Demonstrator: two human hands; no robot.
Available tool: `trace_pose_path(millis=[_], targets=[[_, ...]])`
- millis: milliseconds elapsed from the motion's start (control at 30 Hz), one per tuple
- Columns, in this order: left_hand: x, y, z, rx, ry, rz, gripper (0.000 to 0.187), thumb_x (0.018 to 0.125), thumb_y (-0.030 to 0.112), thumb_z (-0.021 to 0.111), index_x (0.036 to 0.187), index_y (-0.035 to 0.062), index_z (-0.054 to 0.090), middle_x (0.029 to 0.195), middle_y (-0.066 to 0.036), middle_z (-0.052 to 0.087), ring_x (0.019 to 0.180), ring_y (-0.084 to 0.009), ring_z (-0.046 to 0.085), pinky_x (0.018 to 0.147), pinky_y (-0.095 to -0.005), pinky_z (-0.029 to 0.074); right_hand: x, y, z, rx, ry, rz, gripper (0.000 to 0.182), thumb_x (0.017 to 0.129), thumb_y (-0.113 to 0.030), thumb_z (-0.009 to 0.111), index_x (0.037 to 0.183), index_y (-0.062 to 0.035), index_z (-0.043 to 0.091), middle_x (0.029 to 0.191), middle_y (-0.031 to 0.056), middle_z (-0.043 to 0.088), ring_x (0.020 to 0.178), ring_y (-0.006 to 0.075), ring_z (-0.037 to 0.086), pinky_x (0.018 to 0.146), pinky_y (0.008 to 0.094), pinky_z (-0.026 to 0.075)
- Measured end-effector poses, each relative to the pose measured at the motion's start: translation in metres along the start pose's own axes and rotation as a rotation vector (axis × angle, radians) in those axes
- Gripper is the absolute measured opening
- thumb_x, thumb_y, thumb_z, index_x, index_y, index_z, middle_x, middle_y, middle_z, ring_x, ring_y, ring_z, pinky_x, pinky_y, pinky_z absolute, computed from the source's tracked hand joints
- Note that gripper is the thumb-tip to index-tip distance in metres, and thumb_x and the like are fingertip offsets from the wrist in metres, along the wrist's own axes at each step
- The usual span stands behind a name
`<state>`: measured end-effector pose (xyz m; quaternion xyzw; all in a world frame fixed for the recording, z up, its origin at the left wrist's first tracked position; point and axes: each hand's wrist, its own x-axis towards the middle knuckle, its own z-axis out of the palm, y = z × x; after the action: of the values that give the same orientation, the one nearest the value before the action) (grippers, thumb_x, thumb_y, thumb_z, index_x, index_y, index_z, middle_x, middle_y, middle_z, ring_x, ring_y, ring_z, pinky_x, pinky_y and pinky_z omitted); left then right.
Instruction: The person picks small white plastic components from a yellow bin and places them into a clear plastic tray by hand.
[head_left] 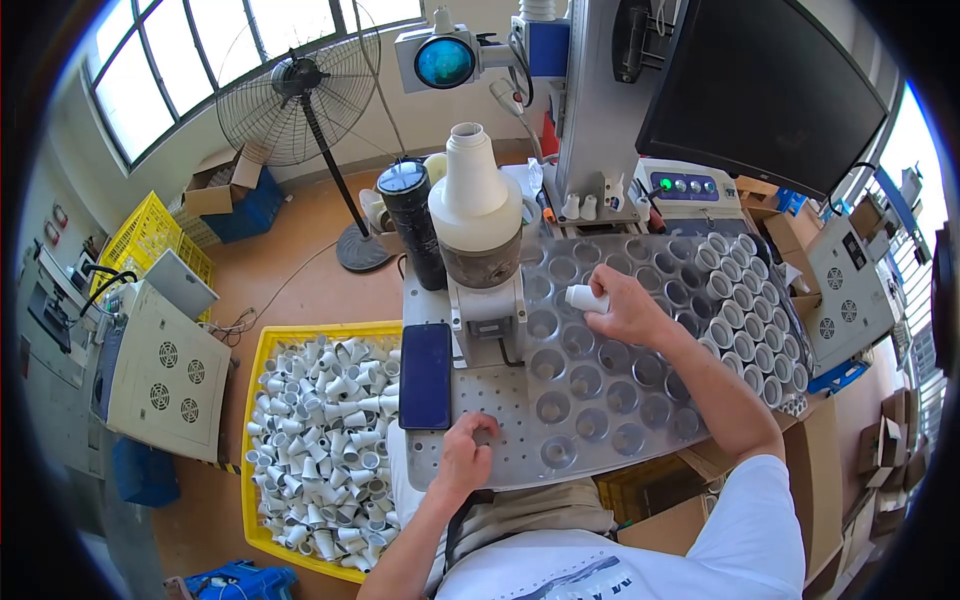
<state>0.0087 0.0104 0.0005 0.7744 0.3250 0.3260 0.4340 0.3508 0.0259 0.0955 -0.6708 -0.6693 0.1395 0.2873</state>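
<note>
My right hand (628, 306) grips a small white plastic cup-shaped housing (587, 299) above a clear tray (575, 405) with rows of round pockets. On the right of this tray stand rows of similar white housings (745, 325), open ends up. My left hand (464, 458) rests at the front edge of the perforated metal table (475, 392), fingers loosely curled with a gap at the thumb; nothing shows in it. Just beyond it lies a dark phone (426, 376). Left of the table, a yellow bin (262, 500) holds a heap of loose white housings (325, 440).
A large white cone (472, 195) tops a fixture in front of me, beside a black cylinder (412, 225). A monitor (765, 90) and a lens unit (444, 62) overhang the far side. A control box (690, 188), a standing fan (300, 80) and cardboard boxes (825, 480) surround the table.
</note>
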Motion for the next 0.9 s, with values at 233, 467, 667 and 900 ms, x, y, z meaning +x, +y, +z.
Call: trace_pose_path(millis=[233, 467, 667, 900], targets=[[0.0, -0.001, 0.0, -0.019, 0.007, 0.01, 0.029, 0.063, -0.007, 0.045, 0.089, -0.0022, 0.058, 0.089, -0.02, 0.062, 0.088, -0.0388, 0.06, 0.085, -0.0389, 0.05, -0.001, 0.004, 0.004, -0.012, 0.031, -0.039, 0.033, 0.072, -0.013, 0.071, 0.09, -0.0029, 0.045, 0.084, 0.0187, 0.058, 0.079, 0.0374, 0.058, 0.073, 0.042, 0.046], [-0.001, -0.002, 0.0, -0.018, 0.008, 0.0, 0.03, 0.063, -0.007, 0.045, 0.09, -0.0026, 0.059, 0.09, -0.02, 0.062, 0.089, -0.0376, 0.061, 0.085, -0.0381, 0.05, -0.002, -0.004, 0.001, -0.014, -0.003, -0.011, 0.028, 0.072, -0.011, 0.068, 0.088, -0.003, 0.046, 0.086, 0.0186, 0.055, 0.082, 0.0389, 0.056, 0.075, 0.0445, 0.045], [0.005, 0.003, -0.004, -0.114, 0.061, -0.035, 0.031, 0.061, 0.002, 0.038, 0.079, -0.0053, 0.062, 0.079, -0.018, 0.066, 0.075, -0.0286, 0.064, 0.08, -0.031, 0.05, -0.002, -0.005, 0.0, -0.016, 0.011, -0.025, 0.027, 0.072, -0.011, 0.068, 0.084, -0.0028, 0.045, 0.083, 0.0186, 0.055, 0.08, 0.0383, 0.056, 0.073, 0.0447, 0.045], [0.076, 0.065, -0.079, -0.068, 0.43, 0.259, 0.034, 0.065, 0.009, 0.038, 0.077, -0.0114, 0.063, 0.08, -0.014, 0.068, 0.08, -0.0205, 0.064, 0.082, -0.0295, 0.05, -0.004, 0.005, 0.004, -0.046, 0.044, -0.091, 0.03, 0.073, -0.013, 0.071, 0.082, -0.0017, 0.045, 0.078, 0.0179, 0.053, 0.074, 0.0363, 0.055, 0.068, 0.0426, 0.044]])
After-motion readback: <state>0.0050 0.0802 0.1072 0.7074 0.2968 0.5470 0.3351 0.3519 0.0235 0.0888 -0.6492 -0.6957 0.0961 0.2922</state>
